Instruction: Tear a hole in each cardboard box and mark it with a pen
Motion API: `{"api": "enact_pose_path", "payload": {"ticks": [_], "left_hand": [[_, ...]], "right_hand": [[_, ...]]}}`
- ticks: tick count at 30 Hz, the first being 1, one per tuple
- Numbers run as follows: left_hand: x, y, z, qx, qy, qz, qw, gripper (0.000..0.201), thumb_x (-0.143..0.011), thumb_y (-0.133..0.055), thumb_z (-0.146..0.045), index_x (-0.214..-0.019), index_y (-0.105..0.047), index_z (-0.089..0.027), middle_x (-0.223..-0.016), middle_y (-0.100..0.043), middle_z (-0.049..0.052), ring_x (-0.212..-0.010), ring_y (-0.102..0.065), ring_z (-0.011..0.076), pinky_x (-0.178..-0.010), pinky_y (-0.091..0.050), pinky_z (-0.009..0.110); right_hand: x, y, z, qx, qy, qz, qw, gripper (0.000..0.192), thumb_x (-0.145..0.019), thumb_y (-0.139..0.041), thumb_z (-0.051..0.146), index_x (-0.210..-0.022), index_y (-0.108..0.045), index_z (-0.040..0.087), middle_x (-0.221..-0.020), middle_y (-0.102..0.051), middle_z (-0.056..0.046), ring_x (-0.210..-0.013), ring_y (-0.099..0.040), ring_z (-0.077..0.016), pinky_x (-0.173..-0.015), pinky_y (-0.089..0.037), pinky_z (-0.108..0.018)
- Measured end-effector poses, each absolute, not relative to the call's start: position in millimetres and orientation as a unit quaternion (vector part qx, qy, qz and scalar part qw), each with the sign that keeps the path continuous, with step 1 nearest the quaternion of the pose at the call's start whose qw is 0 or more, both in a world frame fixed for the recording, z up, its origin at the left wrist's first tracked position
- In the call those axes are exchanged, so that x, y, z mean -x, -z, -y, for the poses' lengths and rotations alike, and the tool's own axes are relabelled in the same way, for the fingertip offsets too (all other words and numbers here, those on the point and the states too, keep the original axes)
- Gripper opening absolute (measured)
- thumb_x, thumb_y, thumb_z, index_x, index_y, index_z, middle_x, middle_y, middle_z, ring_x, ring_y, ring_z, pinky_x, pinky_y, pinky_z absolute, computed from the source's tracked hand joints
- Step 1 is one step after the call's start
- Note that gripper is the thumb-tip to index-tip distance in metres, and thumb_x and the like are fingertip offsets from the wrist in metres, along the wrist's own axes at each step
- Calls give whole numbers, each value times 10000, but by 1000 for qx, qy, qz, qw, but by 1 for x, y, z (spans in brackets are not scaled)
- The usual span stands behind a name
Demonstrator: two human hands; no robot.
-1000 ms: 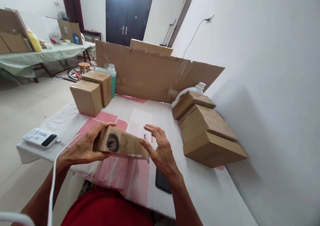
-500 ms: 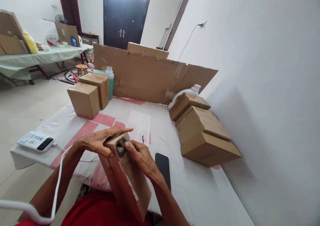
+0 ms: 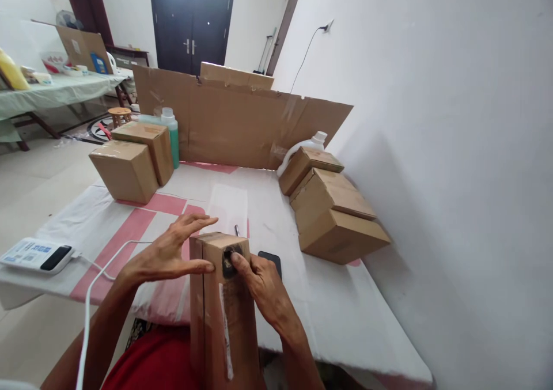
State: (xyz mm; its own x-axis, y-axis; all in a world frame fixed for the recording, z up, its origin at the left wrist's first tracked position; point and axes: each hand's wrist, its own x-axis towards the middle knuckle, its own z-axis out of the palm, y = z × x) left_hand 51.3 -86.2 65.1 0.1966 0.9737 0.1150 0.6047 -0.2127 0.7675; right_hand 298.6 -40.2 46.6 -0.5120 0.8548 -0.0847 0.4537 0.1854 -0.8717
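Left hand (image 3: 166,257) flat against box (image 3: 222,309) side steadies it upright at worktop (image 3: 345,315) edge; right hand (image 3: 259,283) fingertips pinch its dark hole (image 3: 227,261).

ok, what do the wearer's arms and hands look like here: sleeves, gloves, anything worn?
Both arms are bare to the frame's edge, with no sleeves showing. Left hand and right hand are ungloved; no rings, watch or bands visible. A white cable runs across the left forearm. Red clothing shows at the lap.
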Motion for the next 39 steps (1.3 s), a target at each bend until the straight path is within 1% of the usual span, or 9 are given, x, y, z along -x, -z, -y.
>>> {"api": "enact_pose_path", "payload": {"ticks": [6,13,19,24,27,30,34,36,39], "left_hand": [[-83,-40,93,-627,-434,-551,338,589,-993,-583,-554,-1511,-524,-279,-1543,-540,103,-1458,-478,324,-1251,-346,516],[-52,-10,90,-597,-477,-543,349,506,-947,-570,-559,-1342,-614,-246,-1494,-569,88,-1423,-495,370,-1172,-430,483],[-37,10,105,-552,-483,-555,391,541,-918,-579,-563,-1356,-579,-246,-1475,-580,96,-1335,-559,378,-1091,-483,476],[-53,2,101,-575,-475,-540,390,554,-924,-591,-606,-1359,-578,-263,-1532,-508,99,-1439,-466,381,-1182,-417,503],[-62,3,98,-607,-458,-533,371,644,-893,-651,-646,-1402,-537,-267,-1581,-437,117,-1517,-371,387,-1272,-288,555],[-65,3,97,-631,-428,-527,377,759,-848,-727,-642,-1459,-473,-270,-1647,-348,145,-1577,-278,404,-1302,-223,591],[-63,0,97,-638,-409,-523,390,878,-786,-788,-647,-1489,-428,-263,-1651,-344,162,-1604,-217,415,-1310,-202,611],[-62,1,97,-637,-407,-519,398,921,-756,-807,-653,-1489,-417,-254,-1658,-329,169,-1602,-217,424,-1308,-201,622],[-62,5,95,-638,-409,-516,399,944,-743,-819,-627,-1501,-404,-248,-1672,-295,176,-1594,-228,432,-1301,-215,625]], "right_hand": [[-275,-57,48,526,-361,737,225,686,-1042,-377,701,-864,-780,175,-824,-775,-114,-747,-672,-219,-657,-370,-301],[-233,-49,60,552,-340,743,164,732,-1012,-412,762,-1014,-802,143,-996,-807,-216,-895,-759,-310,-706,-453,-336],[-253,-11,37,511,-435,708,218,738,-1087,-250,683,-970,-765,167,-838,-779,-103,-760,-732,-218,-681,-460,-291],[-282,27,-10,677,-296,671,67,372,-990,-675,463,-1104,-714,110,-1125,-767,-236,-1077,-732,-337,-826,-481,-352],[-283,47,-22,672,-307,671,63,305,-891,-784,318,-1090,-695,105,-1137,-761,-249,-1105,-725,-359,-847,-487,-374],[-282,60,-25,650,-336,674,100,79,-882,-731,198,-870,-667,154,-979,-777,-182,-1017,-737,-314,-819,-482,-351],[-290,54,-18,604,-399,662,194,199,-999,-556,309,-830,-562,205,-778,-715,-65,-715,-700,-206,-670,-482,-294],[-294,39,-7,548,-462,616,326,243,-1044,-475,430,-943,-543,220,-828,-708,-39,-654,-675,-171,-609,-481,-272],[-290,6,21,392,-554,518,520,254,-990,-625,484,-1006,-599,233,-929,-734,-44,-721,-702,-167,-603,-515,-270]]}}
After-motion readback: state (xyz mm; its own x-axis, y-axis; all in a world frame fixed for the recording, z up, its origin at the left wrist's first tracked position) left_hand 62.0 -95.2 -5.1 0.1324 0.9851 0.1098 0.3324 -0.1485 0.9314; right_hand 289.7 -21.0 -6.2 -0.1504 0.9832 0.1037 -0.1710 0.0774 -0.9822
